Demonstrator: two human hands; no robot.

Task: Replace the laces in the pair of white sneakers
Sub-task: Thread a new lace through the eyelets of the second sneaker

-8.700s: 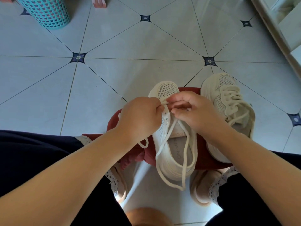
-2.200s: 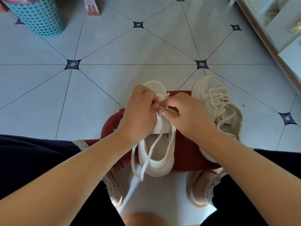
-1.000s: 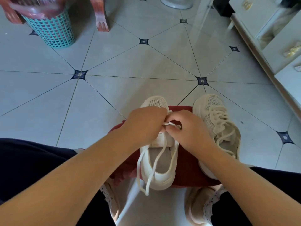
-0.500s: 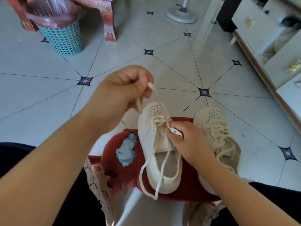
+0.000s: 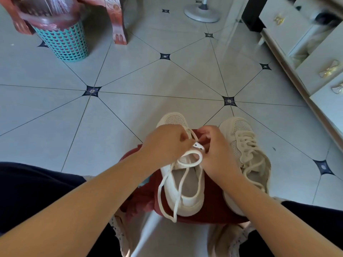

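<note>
My left hand [image 5: 167, 143] and right hand [image 5: 217, 154] have fingers pinched on the lace [image 5: 189, 160] over the left sneaker [image 5: 182, 191].

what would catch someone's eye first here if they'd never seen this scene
First, the two hands, the left hand and the right hand, meeting low in the middle and working a white lace over a white sneaker on a dark red stool. Beside it to the right sits the second sneaker, already laced. A teal basket stands out at the far left.
</note>
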